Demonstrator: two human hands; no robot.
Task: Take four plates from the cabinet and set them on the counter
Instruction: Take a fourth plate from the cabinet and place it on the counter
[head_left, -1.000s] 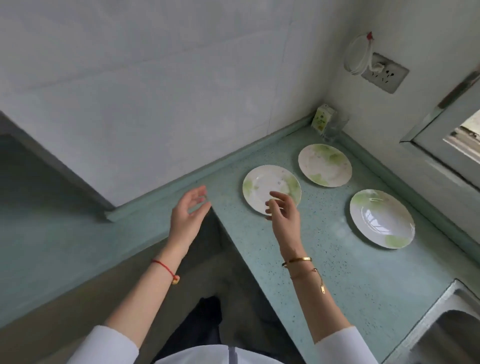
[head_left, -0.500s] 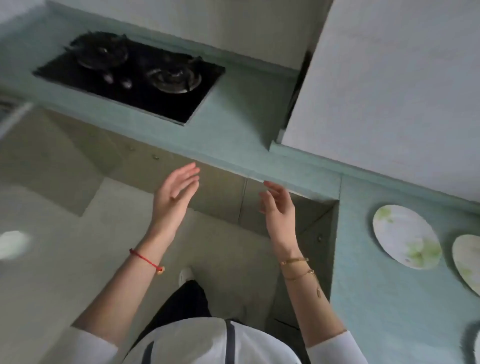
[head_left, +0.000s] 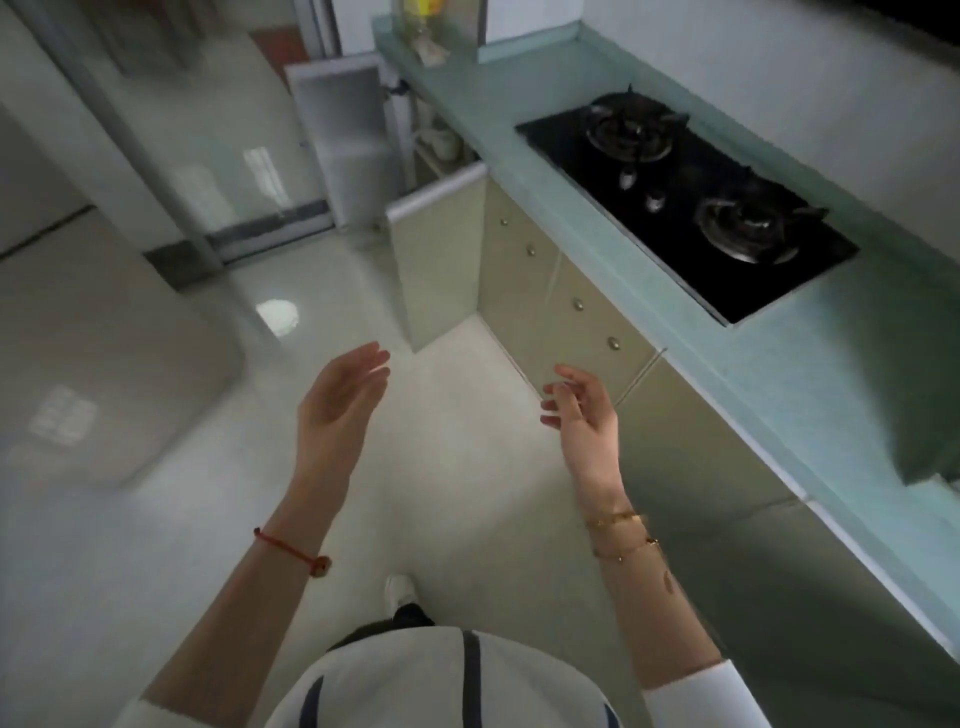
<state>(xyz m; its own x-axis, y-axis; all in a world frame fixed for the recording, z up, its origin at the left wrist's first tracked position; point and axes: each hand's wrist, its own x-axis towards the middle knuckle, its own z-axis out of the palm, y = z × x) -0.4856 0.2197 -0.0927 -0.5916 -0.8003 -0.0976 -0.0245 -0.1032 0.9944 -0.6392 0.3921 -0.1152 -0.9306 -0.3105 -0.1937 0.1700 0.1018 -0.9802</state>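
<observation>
My left hand (head_left: 340, 402) and my right hand (head_left: 582, 410) are raised over the pale floor, both empty, fingers loosely extended. A base cabinet (head_left: 441, 156) under the far end of the green counter (head_left: 561, 208) stands with its door (head_left: 439, 270) swung open; pale crockery shows dimly on its shelves. No plate on the counter is in view now. The cabinet is well ahead of both hands.
A black two-burner gas hob (head_left: 691, 208) is set in the counter at right. Shut cabinet doors with round knobs (head_left: 576, 306) run below it. A glass sliding door (head_left: 223, 171) lies ahead left. The glossy floor (head_left: 208, 519) is wide.
My view has swung left, away from the corner with three plates, past the hob toward the open cabinet. Both hands stayed empty and raised; the plates left the view.
</observation>
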